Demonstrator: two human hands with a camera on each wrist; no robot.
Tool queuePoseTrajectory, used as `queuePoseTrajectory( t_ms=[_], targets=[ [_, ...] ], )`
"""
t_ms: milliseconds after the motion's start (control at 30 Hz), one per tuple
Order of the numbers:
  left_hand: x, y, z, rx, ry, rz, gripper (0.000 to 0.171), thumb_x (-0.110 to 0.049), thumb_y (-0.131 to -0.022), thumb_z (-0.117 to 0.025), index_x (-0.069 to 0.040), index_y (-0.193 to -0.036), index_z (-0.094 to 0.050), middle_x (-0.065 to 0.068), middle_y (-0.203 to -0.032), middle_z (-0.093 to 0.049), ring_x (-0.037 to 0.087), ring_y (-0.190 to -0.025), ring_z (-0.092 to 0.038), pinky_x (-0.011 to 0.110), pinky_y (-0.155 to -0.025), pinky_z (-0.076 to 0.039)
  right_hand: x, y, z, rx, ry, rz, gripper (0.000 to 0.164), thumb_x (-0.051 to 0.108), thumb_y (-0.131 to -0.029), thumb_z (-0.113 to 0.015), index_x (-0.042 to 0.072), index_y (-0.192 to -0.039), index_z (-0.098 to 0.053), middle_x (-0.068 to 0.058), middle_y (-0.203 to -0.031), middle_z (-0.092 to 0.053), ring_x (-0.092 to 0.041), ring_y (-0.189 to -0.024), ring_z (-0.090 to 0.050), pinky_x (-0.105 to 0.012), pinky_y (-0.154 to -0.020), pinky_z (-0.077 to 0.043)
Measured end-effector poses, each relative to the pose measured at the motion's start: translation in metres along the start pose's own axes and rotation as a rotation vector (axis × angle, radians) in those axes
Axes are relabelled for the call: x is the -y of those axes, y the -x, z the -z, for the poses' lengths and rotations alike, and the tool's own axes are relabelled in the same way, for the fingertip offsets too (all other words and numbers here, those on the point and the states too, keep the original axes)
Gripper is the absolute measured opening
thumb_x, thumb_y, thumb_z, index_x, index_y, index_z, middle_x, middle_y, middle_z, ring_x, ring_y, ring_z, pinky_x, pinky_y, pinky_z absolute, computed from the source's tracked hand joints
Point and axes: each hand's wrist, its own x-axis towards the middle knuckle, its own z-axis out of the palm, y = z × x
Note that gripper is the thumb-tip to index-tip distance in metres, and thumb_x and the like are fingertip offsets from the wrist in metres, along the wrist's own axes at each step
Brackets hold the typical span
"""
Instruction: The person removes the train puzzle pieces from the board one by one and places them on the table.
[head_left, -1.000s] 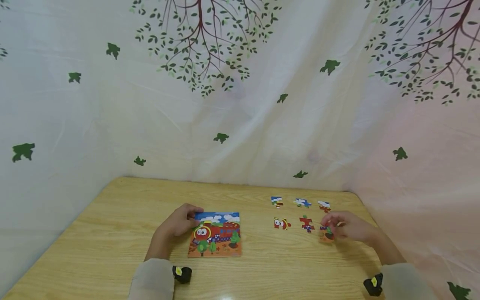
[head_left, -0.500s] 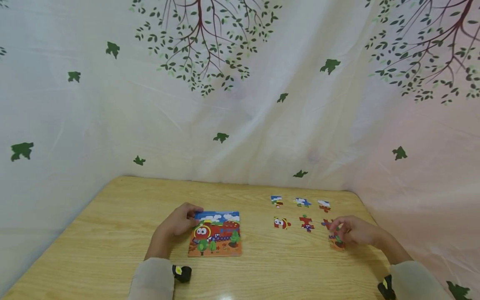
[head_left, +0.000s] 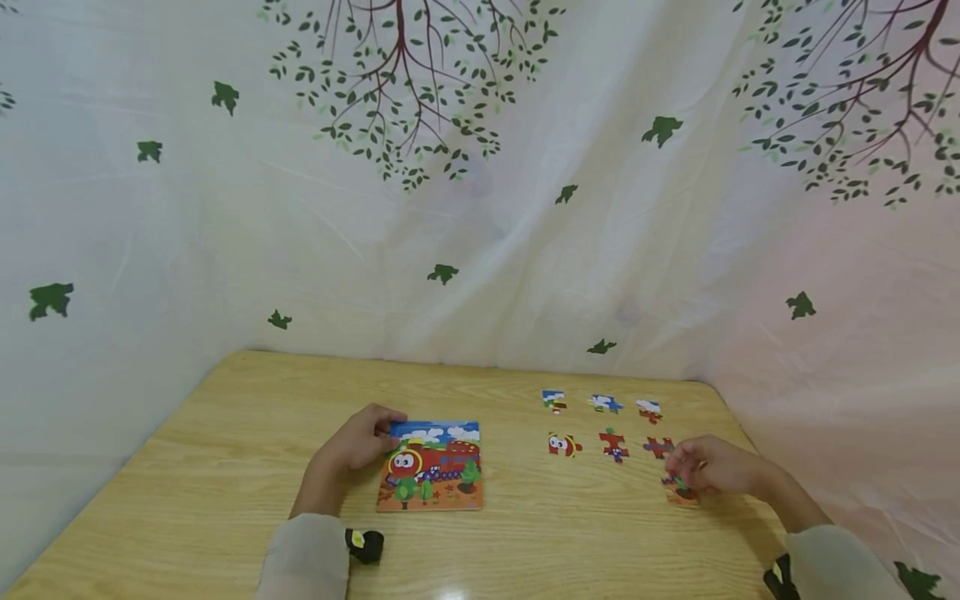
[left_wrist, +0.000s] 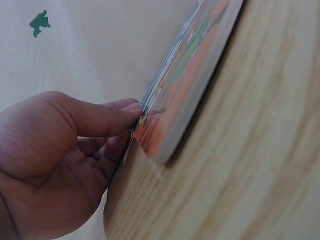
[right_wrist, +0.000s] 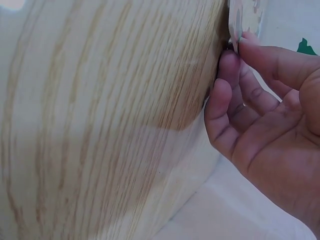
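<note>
A square puzzle board (head_left: 431, 467) printed with a smiling red train lies flat on the table. My left hand (head_left: 362, 439) holds it at its left edge, thumb (left_wrist: 107, 117) on top and fingers beside the edge in the left wrist view. At the right, my right hand (head_left: 712, 465) pinches a jigsaw puzzle piece (head_left: 681, 493) in orange, green and blue. In the right wrist view, thumb and fingertips hold that piece (right_wrist: 234, 25) by its edge, slightly tilted over the table. A red puzzle piece (head_left: 658, 447) lies just beyond those fingers.
Several other puzzle pieces lie in two rows right of the board, among them an eyed piece (head_left: 562, 445), a red piece (head_left: 613, 446) and a cloud piece (head_left: 604, 403). A leaf-printed curtain (head_left: 480, 250) rises behind the wooden table (head_left: 225, 467).
My right hand has moved right and slightly nearer with its puzzle piece, uncovering a red piece in the lower row. The left hand and the board have stayed in place.
</note>
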Motion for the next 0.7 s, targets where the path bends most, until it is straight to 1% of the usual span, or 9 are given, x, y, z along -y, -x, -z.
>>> queuePoseTrajectory(
  t_ms=[233, 433, 567, 700],
  targets=[
    [-0.0002, 0.0002, 0.0010, 0.008, 0.003, -0.023, 0.032, -0.003, -0.097, -0.067, -0.004, -0.128, -0.069, 0.011, -0.121, -0.059, 0.027, -0.105, -0.053, 0.051, -0.098, -0.045, 0.0007, 0.0024, -0.0003, -0.019, 0.037, 0.002, 0.035, -0.018, -0.078, -0.047, -0.013, -0.111, -0.060, -0.012, -0.090, -0.058, -0.010, -0.071, -0.050, -0.020, -0.053, -0.036],
    [-0.0025, 0.0014, 0.0015, 0.010, 0.003, -0.009, 0.032, -0.003, -0.097, -0.067, -0.004, -0.129, -0.069, 0.010, -0.121, -0.058, 0.027, -0.105, -0.052, 0.051, -0.098, -0.044, -0.0014, 0.0031, 0.0000, -0.027, 0.059, 0.012, 0.035, -0.018, -0.078, -0.047, -0.012, -0.110, -0.060, -0.011, -0.089, -0.058, -0.011, -0.073, -0.051, -0.022, -0.055, -0.037],
    [-0.0027, 0.0006, 0.0014, 0.010, -0.001, -0.015, 0.032, -0.003, -0.097, -0.067, -0.004, -0.129, -0.069, 0.010, -0.120, -0.058, 0.027, -0.106, -0.052, 0.051, -0.098, -0.044, -0.0027, 0.0026, 0.0007, -0.035, 0.075, 0.008, 0.036, -0.018, -0.077, -0.048, -0.012, -0.110, -0.061, -0.010, -0.088, -0.059, -0.010, -0.073, -0.052, -0.022, -0.056, -0.038],
    [-0.0020, 0.0001, 0.0018, 0.011, -0.003, -0.025, 0.032, -0.003, -0.097, -0.067, -0.004, -0.129, -0.069, 0.010, -0.120, -0.059, 0.027, -0.105, -0.052, 0.051, -0.098, -0.044, -0.0028, 0.0029, 0.0004, -0.040, 0.086, 0.012, 0.035, -0.018, -0.078, -0.048, -0.012, -0.110, -0.061, -0.009, -0.089, -0.060, -0.010, -0.076, -0.052, -0.023, -0.061, -0.041]
  ],
)
